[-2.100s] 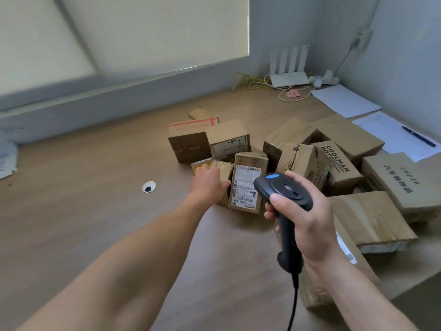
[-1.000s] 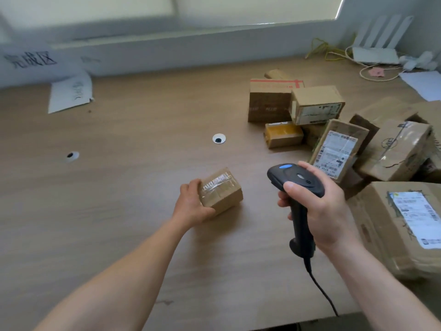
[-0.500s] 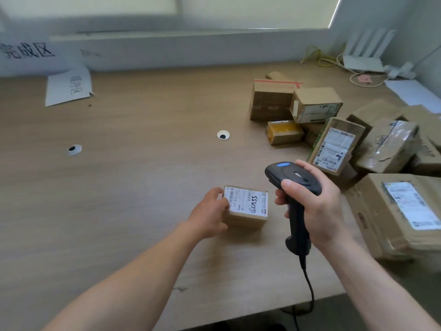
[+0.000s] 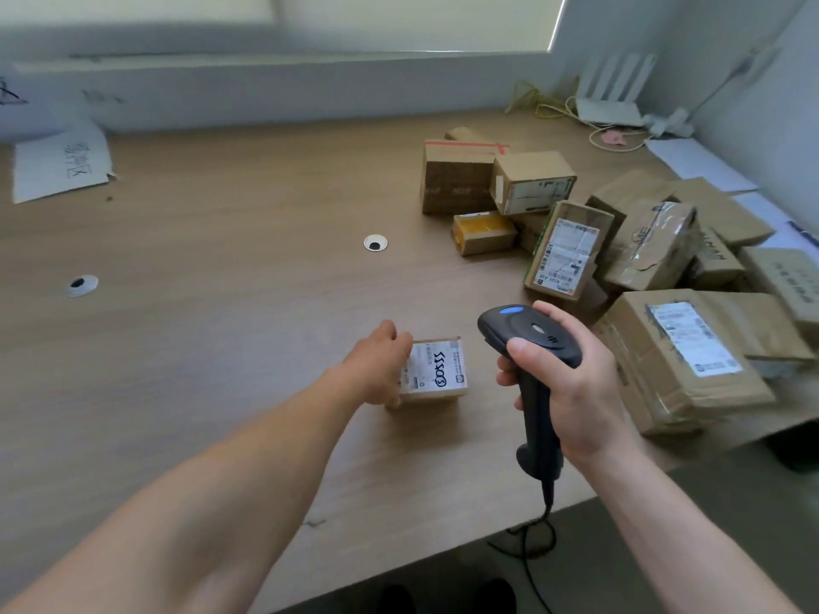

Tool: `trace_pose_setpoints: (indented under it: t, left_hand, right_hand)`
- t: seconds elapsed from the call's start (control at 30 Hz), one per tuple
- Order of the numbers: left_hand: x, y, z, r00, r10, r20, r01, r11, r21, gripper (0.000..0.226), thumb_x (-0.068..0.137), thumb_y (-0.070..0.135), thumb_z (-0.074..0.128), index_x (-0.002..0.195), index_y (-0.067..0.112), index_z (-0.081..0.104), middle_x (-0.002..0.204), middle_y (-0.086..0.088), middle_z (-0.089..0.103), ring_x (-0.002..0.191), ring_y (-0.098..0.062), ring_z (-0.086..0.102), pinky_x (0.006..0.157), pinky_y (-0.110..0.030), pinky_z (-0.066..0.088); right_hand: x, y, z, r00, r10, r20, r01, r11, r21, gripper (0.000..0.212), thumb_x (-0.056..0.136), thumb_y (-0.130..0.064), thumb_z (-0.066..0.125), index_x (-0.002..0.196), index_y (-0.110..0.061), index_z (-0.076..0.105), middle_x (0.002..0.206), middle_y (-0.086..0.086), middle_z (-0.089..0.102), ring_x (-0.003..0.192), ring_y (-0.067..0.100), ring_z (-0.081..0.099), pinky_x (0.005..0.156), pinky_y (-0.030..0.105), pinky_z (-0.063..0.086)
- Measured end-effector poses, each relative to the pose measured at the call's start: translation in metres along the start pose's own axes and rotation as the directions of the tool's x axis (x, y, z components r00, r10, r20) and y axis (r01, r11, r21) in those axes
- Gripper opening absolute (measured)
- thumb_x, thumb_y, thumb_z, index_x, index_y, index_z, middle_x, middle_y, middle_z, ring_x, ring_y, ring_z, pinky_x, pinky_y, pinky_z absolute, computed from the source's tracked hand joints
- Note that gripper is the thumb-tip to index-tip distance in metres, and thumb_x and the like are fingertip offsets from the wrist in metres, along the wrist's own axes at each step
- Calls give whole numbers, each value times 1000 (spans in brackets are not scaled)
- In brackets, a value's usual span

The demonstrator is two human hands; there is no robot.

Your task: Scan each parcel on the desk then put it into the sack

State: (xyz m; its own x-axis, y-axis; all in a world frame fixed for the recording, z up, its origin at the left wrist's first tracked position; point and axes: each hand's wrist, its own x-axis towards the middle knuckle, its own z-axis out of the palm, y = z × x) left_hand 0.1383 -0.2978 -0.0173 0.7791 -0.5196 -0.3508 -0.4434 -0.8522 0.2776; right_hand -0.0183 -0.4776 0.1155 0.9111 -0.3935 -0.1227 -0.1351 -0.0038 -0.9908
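Holding small parcel (image 4: 434,374) by its left end with left hand (image 4: 376,365), fingers curling over the top and thumb tucking against the near side. Parcel lying flat on desk (image 4: 221,339) toward the front edge, white label (image 4: 443,363) facing up with dark handwritten marks showing. Gripping scanner (image 4: 527,330) in right hand (image 4: 576,401), fingers wrapping the handle, thumb resting on the head. Scanner hanging just right of the parcel and apart from it, nose tilting down toward the label; cable (image 4: 527,551) trailing off the desk edge. Reading the step as scanning this one parcel, with no way of telling here whether the read is registering. Judging the task as far from done: pile of parcels (image 4: 642,259) heaping at the right side of the desk, well over half a dozen, some labels facing up, others hidden. Not seeing the sack in view, so not telling how many are lying inside it. Remaining, by this judgement: completing the scan, dropping the parcel into the sack, then working through the heap one at a time. Also noting grommets (image 4: 375,243) in the desk, paper sheet (image 4: 60,166) at far left, router (image 4: 614,95) in the far right corner.
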Motion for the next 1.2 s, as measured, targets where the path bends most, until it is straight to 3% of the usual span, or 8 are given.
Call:
trace_pose_setpoints:
  t: [0.1, 0.23, 0.33, 0.47, 0.6, 0.77, 0.9, 1.2]
  left_hand:
    - [-12, 12, 9, 987, 99, -127, -88, 993, 84, 71, 71, 25, 84, 128, 20, 41, 118, -3, 45, 108, -26, 47, 83, -37, 48]
    - [-21, 35, 11, 991, 128, -33, -124, 986, 107, 48, 80, 35, 76, 121, 23, 54, 116, -4, 47, 111, -25, 43, 76, -36, 43]
    - [-24, 55, 13, 992, 123, 24, -126, 983, 135, 35, 82, 26, 72, 112, 17, 57, 118, -8, 46, 108, -29, 47, 75, -37, 45]
    - [-29, 67, 17, 996, 62, 58, -71, 985, 155, 42, 85, 16, 69, 122, 16, 48, 119, -13, 51, 109, -34, 54, 73, -35, 38]
    - [-37, 57, -4, 998, -62, -17, 58, 983, -174, 63, 76, 15, 73, 130, 26, 41, 112, -7, 60, 97, -30, 61, 70, -36, 52]
    - [-69, 32, -43, 960, -255, -117, 62, 602, -796, 80, 65, 3, 85, 130, 30, 46, 106, -11, 67, 98, -31, 69, 80, -54, 61]
    - [-110, 29, -73, 929, -311, -202, -50, 433, -900, 77, 74, -12, 79, 135, 19, 44, 97, -14, 68, 85, -27, 70, 69, -45, 61]
    - [-221, 46, -97, 816, -440, -375, -199, 395, -897, 75, 77, -15, 75, 135, 13, 37, 105, -23, 66, 89, -31, 70, 59, -40, 61]
  right_hand:
    - [-5, 2, -4, 1000, 1, -22, 0, 1000, 27, 53, 72, -32, 74, 122, -36, 57, 91, 14, 75, 73, 27, 73, 54, 37, 51]
    - [-11, 3, -8, 1000, -3, -29, 4, 999, 32, 59, 72, -31, 74, 127, -33, 55, 88, 16, 75, 72, 27, 73, 53, 37, 50]
    - [-16, 2, -11, 999, -5, -31, 6, 999, 45, 61, 71, -30, 74, 129, -31, 56, 87, 16, 75, 71, 27, 72, 52, 36, 49]
    - [-23, -2, -15, 1000, -22, -22, 23, 999, 43, 56, 71, -30, 74, 125, -32, 58, 86, 15, 75, 71, 27, 73, 52, 37, 49]
    - [-31, -10, -23, 998, -63, 2, 62, 997, 53, 51, 70, -29, 74, 119, -33, 59, 87, 15, 74, 70, 26, 71, 51, 35, 49]
    - [-42, -25, -24, 991, -106, 77, 100, 992, 71, 58, 72, -32, 73, 128, -31, 56, 87, 14, 74, 70, 23, 71, 52, 33, 52]
    - [-57, -42, -16, 977, -124, 175, 105, 988, 116, 52, 71, -35, 73, 120, -35, 57, 75, 9, 71, 65, 21, 66, 52, 31, 51]
    - [-119, -67, -17, 912, -219, 346, 166, 970, 176, 34, 80, -29, 79, 107, -36, 59, 69, 6, 69, 60, 21, 62, 49, 30, 50]
